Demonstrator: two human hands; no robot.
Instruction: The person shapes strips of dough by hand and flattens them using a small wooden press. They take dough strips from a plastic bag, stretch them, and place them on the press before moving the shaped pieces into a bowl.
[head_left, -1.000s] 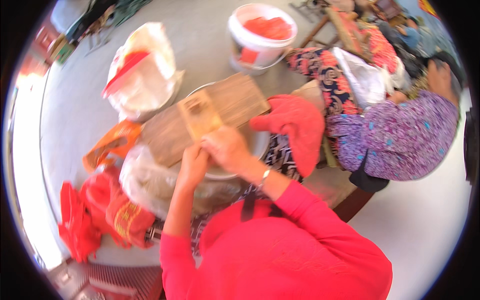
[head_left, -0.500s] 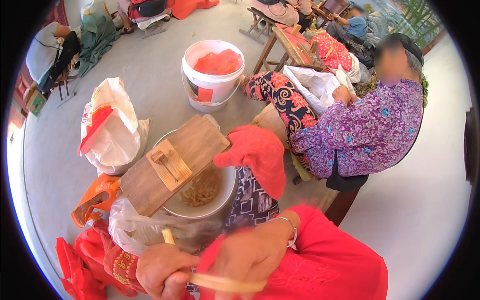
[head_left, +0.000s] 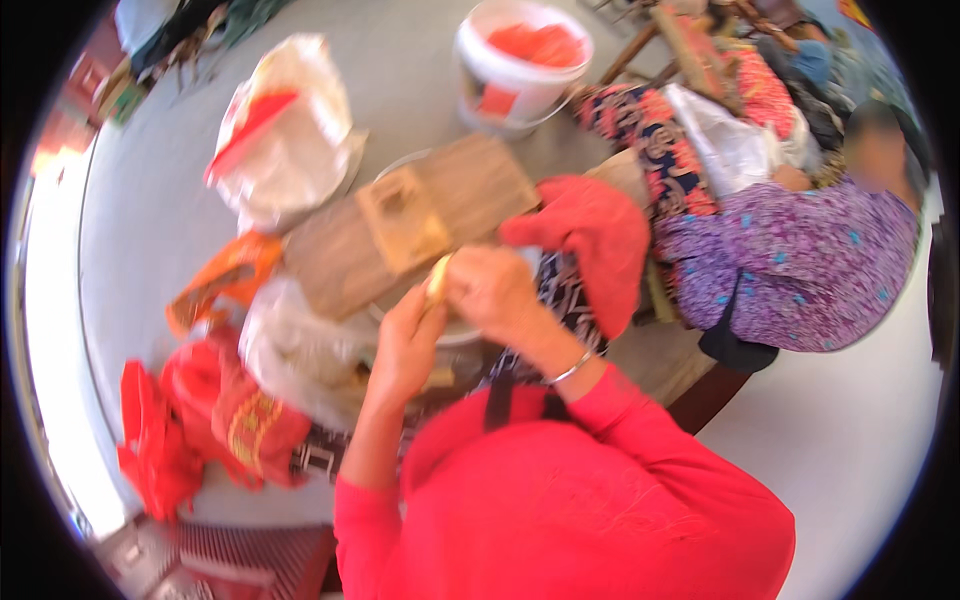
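Observation:
My left hand [head_left: 408, 345] and my right hand [head_left: 490, 290] meet in front of me, both closed on a small pale yellow piece [head_left: 437, 280]. They hover at the near edge of a wooden slicing board [head_left: 410, 225]. The board lies across a white bowl [head_left: 400, 165]. The picture is blurred, so the finger grip is hard to read.
A white bucket [head_left: 520, 60] with red contents stands beyond the board. A white sack [head_left: 285, 135] is at the left, orange and red bags [head_left: 215, 400] at the lower left, a clear plastic bag [head_left: 295, 345] beside my left arm. A person in purple [head_left: 790, 260] sits at the right.
My hands have risen from low near my lap back up to the board's near edge. The pale piece is now held between them. The view has swung.

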